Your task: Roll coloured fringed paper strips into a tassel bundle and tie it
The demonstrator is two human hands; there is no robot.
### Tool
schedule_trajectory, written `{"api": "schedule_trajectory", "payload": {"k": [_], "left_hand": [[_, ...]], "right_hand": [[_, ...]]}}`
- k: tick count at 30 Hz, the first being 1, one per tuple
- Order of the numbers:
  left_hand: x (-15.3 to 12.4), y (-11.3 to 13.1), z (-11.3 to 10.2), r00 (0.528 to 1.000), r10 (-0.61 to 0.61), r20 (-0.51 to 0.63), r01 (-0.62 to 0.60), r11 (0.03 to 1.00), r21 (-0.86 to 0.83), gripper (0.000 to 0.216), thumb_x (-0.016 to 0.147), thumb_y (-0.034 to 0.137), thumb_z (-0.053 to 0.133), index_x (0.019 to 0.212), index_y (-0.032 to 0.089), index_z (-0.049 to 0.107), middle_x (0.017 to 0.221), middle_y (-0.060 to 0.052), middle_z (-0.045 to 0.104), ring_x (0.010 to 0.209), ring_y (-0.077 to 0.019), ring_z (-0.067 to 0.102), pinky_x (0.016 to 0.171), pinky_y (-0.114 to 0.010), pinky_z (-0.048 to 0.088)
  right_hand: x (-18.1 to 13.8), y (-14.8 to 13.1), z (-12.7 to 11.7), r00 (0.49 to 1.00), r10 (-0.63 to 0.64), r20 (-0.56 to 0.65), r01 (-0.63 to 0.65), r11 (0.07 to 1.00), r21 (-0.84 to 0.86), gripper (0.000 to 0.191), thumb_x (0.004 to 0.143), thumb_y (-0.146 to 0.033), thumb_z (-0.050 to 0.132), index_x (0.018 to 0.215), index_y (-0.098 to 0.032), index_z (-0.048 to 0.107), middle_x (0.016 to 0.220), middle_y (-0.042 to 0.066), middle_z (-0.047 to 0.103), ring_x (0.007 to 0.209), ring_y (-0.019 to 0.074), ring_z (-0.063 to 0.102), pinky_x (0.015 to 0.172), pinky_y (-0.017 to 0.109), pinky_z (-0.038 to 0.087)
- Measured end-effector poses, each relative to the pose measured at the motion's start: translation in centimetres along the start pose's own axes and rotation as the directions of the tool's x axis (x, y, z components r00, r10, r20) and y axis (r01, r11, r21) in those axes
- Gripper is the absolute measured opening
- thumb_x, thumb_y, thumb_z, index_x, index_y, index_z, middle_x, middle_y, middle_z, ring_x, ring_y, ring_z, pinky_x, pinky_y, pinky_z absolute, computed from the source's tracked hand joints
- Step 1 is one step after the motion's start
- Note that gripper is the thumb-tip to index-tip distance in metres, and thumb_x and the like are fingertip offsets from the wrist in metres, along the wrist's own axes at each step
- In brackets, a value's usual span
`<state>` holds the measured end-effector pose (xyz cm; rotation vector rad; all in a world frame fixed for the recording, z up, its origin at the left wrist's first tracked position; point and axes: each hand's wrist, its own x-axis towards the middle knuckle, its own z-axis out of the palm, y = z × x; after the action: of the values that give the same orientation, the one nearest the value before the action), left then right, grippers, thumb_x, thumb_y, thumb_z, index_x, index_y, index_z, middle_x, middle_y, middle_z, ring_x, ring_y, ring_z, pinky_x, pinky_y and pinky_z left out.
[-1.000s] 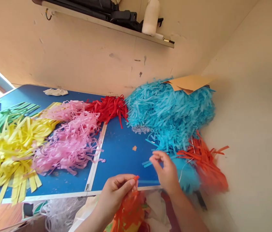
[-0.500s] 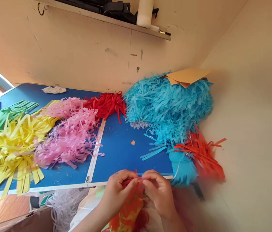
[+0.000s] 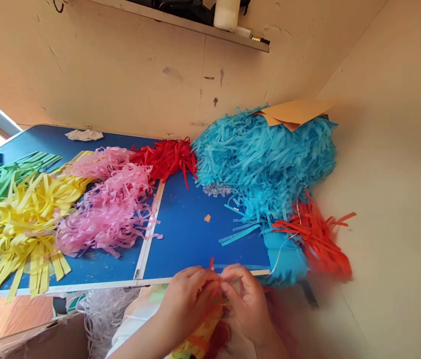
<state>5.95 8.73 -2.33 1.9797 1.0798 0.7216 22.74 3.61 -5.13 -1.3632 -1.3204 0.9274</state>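
Note:
At the table's front edge, my left hand point(image 3: 191, 294) and my right hand point(image 3: 247, 299) meet fingertip to fingertip. Both are closed in a pinch on a thin red paper strip point(image 3: 211, 263), whose short end sticks up behind my left fingers. My fingers cover most of the strip. Below them, yellow and orange patterned cloth point(image 3: 199, 339) shows over my lap. To the right of my hands a turquoise paper sheet point(image 3: 287, 257) hangs over the table corner, with a white string point(image 3: 283, 249) across it. Loose red fringe point(image 3: 322, 239) lies just beyond.
On the blue table point(image 3: 184, 234) are piles of green point(image 3: 12, 179), yellow point(image 3: 27, 214), pink point(image 3: 109, 214) and red point(image 3: 169, 159) paper strips. A large turquoise fringe heap point(image 3: 262, 159) leans against the wall, orange paper point(image 3: 296, 112) on top. A cardboard box point(image 3: 57, 336) stands lower left.
My left hand has turned inward, its fingers now covering more of the red strip. The view has shifted slightly; the piles on the table lie as before.

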Motion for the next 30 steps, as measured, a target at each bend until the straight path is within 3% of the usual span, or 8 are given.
{"api": "schedule_trajectory", "payload": {"k": [3, 7, 13, 17, 22, 25, 28, 30], "left_hand": [[0.1, 0.0, -0.5, 0.997, -0.054, 0.060, 0.061, 0.991, -0.118, 0.009, 0.088, 0.023, 0.059, 0.091, 0.024, 0.067, 0.079, 0.000, 0.077, 0.069, -0.0168, 0.069, 0.066, -0.023, 0.048], [0.5, 0.0, -1.2, 0.973, -0.061, 0.224, 0.132, 0.939, -0.316, 0.009, 0.087, 0.030, 0.065, 0.093, 0.024, 0.068, 0.076, 0.001, 0.077, 0.066, -0.0143, 0.069, 0.063, -0.020, 0.049], [1.2, -0.1, -1.4, 0.983, 0.030, 0.184, 0.023, 0.960, -0.278, 0.010, 0.080, 0.033, 0.074, 0.085, 0.026, 0.079, 0.081, -0.002, 0.079, 0.072, -0.0161, 0.072, 0.066, -0.017, 0.052], [1.7, 0.5, -1.5, 0.975, 0.006, 0.223, 0.056, 0.960, -0.275, 0.014, 0.085, 0.032, 0.068, 0.076, 0.024, 0.077, 0.074, -0.001, 0.076, 0.066, -0.0146, 0.070, 0.065, -0.017, 0.051], [1.3, 0.7, -1.3, 0.990, -0.008, 0.141, 0.031, 0.986, -0.164, 0.015, 0.089, 0.029, 0.062, 0.081, 0.023, 0.073, 0.078, -0.001, 0.075, 0.070, -0.0149, 0.070, 0.066, -0.020, 0.052], [1.0, 0.3, -0.6, 0.993, 0.119, -0.009, -0.119, 0.987, -0.110, 0.011, 0.089, 0.024, 0.062, 0.092, 0.023, 0.073, 0.090, -0.004, 0.077, 0.083, -0.0166, 0.072, 0.076, -0.022, 0.055], [0.9, -0.1, 0.3, 0.933, 0.321, -0.165, -0.328, 0.945, -0.013, 0.012, 0.091, 0.019, 0.061, 0.094, 0.023, 0.072, 0.093, -0.005, 0.076, 0.084, -0.0157, 0.071, 0.077, -0.023, 0.057], [1.0, -0.2, 0.7, 0.892, 0.409, -0.192, -0.407, 0.912, 0.049, 0.013, 0.093, 0.018, 0.059, 0.091, 0.023, 0.070, 0.086, -0.004, 0.074, 0.076, -0.0135, 0.070, 0.075, -0.023, 0.056]], "right_hand": [[0.0, -0.2, -0.3, 1.000, 0.004, 0.017, -0.004, 1.000, 0.002, 0.007, 0.089, -0.023, 0.065, 0.096, -0.025, 0.067, 0.093, 0.002, 0.069, 0.091, 0.0175, 0.064, 0.085, 0.027, 0.049], [0.1, 0.1, -0.3, 0.988, 0.129, 0.082, -0.144, 0.964, 0.222, 0.018, 0.080, -0.034, 0.077, 0.091, -0.022, 0.070, 0.085, 0.003, 0.071, 0.080, 0.0193, 0.066, 0.074, 0.029, 0.053], [0.8, 0.0, -0.2, 0.997, 0.072, 0.031, -0.077, 0.968, 0.237, 0.023, 0.074, -0.040, 0.084, 0.068, -0.022, 0.071, 0.073, 0.003, 0.071, 0.073, 0.0193, 0.067, 0.073, 0.030, 0.052], [0.8, -0.4, -0.6, 0.987, 0.135, 0.086, -0.157, 0.928, 0.337, 0.026, 0.072, -0.042, 0.084, 0.068, -0.021, 0.070, 0.070, 0.000, 0.070, 0.067, 0.0158, 0.063, 0.065, 0.025, 0.049], [0.2, -0.7, -1.4, 0.987, 0.162, -0.014, -0.153, 0.951, 0.268, 0.020, 0.079, -0.036, 0.078, 0.074, -0.020, 0.069, 0.072, -0.001, 0.066, 0.068, 0.0146, 0.059, 0.065, 0.023, 0.047], [0.2, -0.8, -1.7, 0.988, 0.154, -0.026, -0.143, 0.961, 0.238, 0.012, 0.080, -0.029, 0.076, 0.076, -0.020, 0.069, 0.075, 0.000, 0.068, 0.072, 0.0162, 0.062, 0.069, 0.024, 0.049], [0.2, -0.9, -1.6, 0.986, 0.159, -0.056, -0.145, 0.970, 0.197, 0.004, 0.078, -0.021, 0.074, 0.076, -0.021, 0.070, 0.077, 0.000, 0.070, 0.074, 0.0168, 0.064, 0.071, 0.024, 0.050], [0.2, -1.0, -1.5, 0.986, 0.147, -0.073, -0.135, 0.979, 0.154, 0.005, 0.078, -0.017, 0.071, 0.076, -0.021, 0.070, 0.077, 0.000, 0.070, 0.075, 0.0169, 0.065, 0.072, 0.024, 0.050]]}}
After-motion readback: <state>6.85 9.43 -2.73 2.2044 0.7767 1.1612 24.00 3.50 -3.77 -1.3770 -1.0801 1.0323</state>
